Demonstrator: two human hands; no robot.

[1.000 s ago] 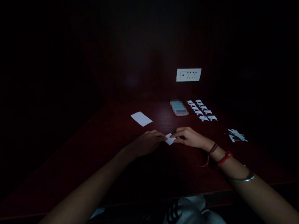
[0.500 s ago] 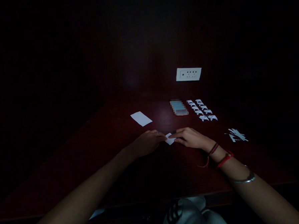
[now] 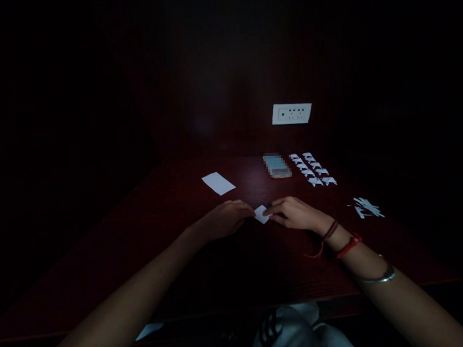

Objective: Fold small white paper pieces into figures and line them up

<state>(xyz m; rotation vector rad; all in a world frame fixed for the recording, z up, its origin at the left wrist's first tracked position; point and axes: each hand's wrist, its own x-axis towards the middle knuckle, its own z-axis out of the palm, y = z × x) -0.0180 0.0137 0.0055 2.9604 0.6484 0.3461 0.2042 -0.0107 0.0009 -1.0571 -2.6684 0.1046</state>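
A small white piece of paper (image 3: 261, 215), shaped like a diamond, lies on the dark red table between my hands. My left hand (image 3: 230, 217), with a ring on one finger, has its fingers together at the paper's left corner. At the right corner, my right hand (image 3: 293, 213) is closed on the paper, its index finger on top and the thumb at the near edge. Bracelets circle the right wrist and forearm. Folds in the paper are too faint to make out.
A larger white paper sheet (image 3: 218, 183) lies beyond my left hand. A blurred phone-like object (image 3: 276, 165) is at the back, beside two rows of small folded papers (image 3: 307, 173). Paper strips (image 3: 368, 207) are heaped at the right. A socket plate (image 3: 291, 114) is on the wall.
My left hand has shifted slightly left, showing more of the small paper's left side. My right hand stays at its right corner.
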